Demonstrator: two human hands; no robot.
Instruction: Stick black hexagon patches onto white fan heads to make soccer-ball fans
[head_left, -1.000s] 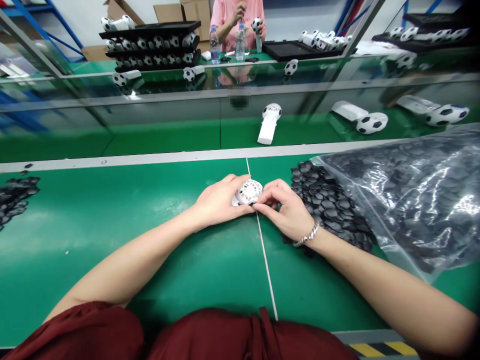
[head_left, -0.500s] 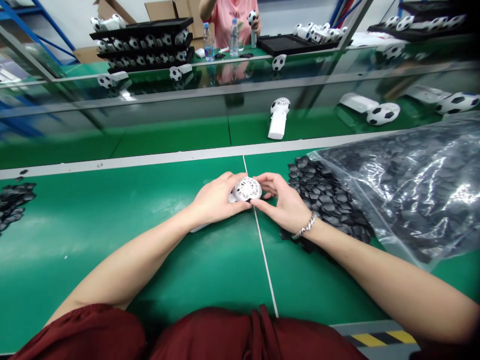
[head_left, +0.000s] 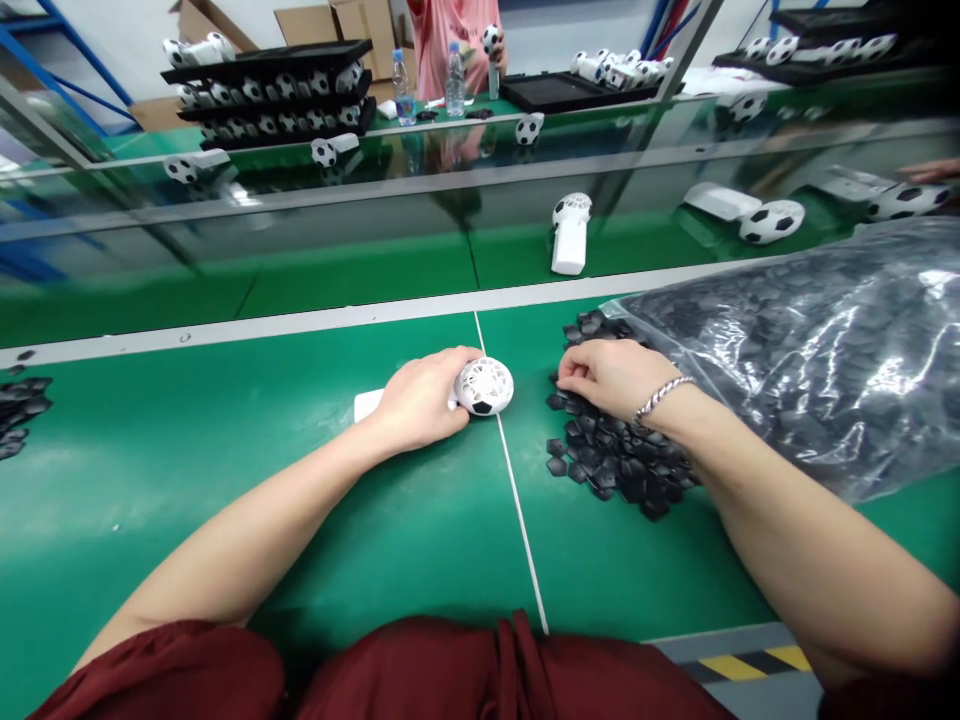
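Mid-frame, your left hand [head_left: 424,400] is clasping the fan [head_left: 484,386] — your half-curled right hand [head_left: 619,377], grasp unclear, is overlapping black pieces [head_left: 619,462].

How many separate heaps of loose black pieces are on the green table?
2: one heap beneath and around the right hand, beside the plastic bag; the other heap at the picture's left edge, partly cut off. Some pieces may be hidden by the hand or bag.

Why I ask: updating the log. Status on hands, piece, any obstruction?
Left hand holding white ball-headed device. Right hand at black pentagon pile, grip unclear. Plastic bag alongside, not blocking device.
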